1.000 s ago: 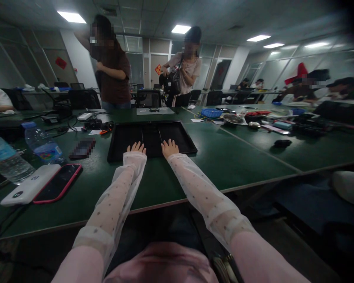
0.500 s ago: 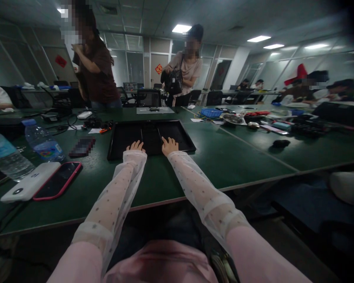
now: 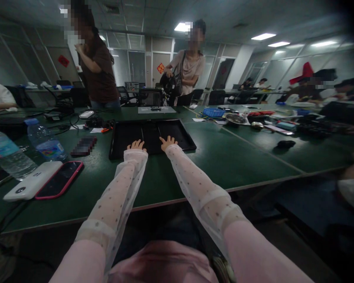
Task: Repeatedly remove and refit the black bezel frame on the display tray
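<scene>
A flat black tray (image 3: 181,133) lies on the green table (image 3: 224,161) in front of me. My left hand (image 3: 136,145) rests on the tray's near edge, left of centre, with its fingers stretched out flat. My right hand (image 3: 168,141) lies a little to the right, also on the near part of the tray, with fingers spread and nothing in them. Both arms wear sheer white dotted sleeves that cover the wrists.
At the left lie a red-edged phone (image 3: 60,179), a white power bank (image 3: 32,185) and two water bottles (image 3: 44,143). A dark device (image 3: 84,145) sits beyond them. Two people stand behind the table (image 3: 96,67). A blue basket (image 3: 211,112) and metal bowl (image 3: 235,118) sit at the right.
Both hands have stayed on the tray's near edge, shifting only slightly. The person at the back left has stepped leftward and raised a hand.
</scene>
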The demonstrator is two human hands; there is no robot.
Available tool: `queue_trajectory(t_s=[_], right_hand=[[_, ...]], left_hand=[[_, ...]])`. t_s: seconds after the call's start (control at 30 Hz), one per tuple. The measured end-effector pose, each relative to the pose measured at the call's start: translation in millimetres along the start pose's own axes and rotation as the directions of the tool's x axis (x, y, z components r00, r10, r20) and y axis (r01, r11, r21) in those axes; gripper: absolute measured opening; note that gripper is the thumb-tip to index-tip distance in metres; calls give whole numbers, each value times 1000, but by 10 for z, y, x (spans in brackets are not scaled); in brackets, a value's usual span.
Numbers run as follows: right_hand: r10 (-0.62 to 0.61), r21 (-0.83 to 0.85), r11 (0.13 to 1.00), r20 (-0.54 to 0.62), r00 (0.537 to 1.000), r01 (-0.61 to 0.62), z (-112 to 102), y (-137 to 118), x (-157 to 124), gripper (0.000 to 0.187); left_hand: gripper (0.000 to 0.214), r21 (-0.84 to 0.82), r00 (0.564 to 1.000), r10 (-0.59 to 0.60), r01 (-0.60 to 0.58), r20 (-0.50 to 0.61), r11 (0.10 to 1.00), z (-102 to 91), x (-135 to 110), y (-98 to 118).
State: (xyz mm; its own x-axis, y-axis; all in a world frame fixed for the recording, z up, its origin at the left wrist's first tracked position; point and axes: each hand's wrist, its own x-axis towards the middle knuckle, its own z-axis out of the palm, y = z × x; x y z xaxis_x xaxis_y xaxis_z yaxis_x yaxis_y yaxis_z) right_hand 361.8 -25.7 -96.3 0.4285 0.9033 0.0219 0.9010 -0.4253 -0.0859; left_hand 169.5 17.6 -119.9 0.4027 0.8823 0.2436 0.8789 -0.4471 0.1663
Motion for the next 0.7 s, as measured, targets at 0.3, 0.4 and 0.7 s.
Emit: queue_trajectory(t_s=[0.3, 0.4, 0.7], right_hand=[[6, 84, 996, -97, 995, 2, 32, 5, -26, 59], [4, 100, 995, -153, 988, 12, 63, 15, -55, 57], [3, 147, 988, -322, 947, 47, 196, 52, -129, 51]], left_hand=[[60, -16, 999, 23, -23, -33, 1000, -31, -41, -6], [60, -24, 1000, 22, -22, -6, 999, -28, -4, -17], [58, -50, 999, 37, -38, -21, 998, -8, 57, -75]])
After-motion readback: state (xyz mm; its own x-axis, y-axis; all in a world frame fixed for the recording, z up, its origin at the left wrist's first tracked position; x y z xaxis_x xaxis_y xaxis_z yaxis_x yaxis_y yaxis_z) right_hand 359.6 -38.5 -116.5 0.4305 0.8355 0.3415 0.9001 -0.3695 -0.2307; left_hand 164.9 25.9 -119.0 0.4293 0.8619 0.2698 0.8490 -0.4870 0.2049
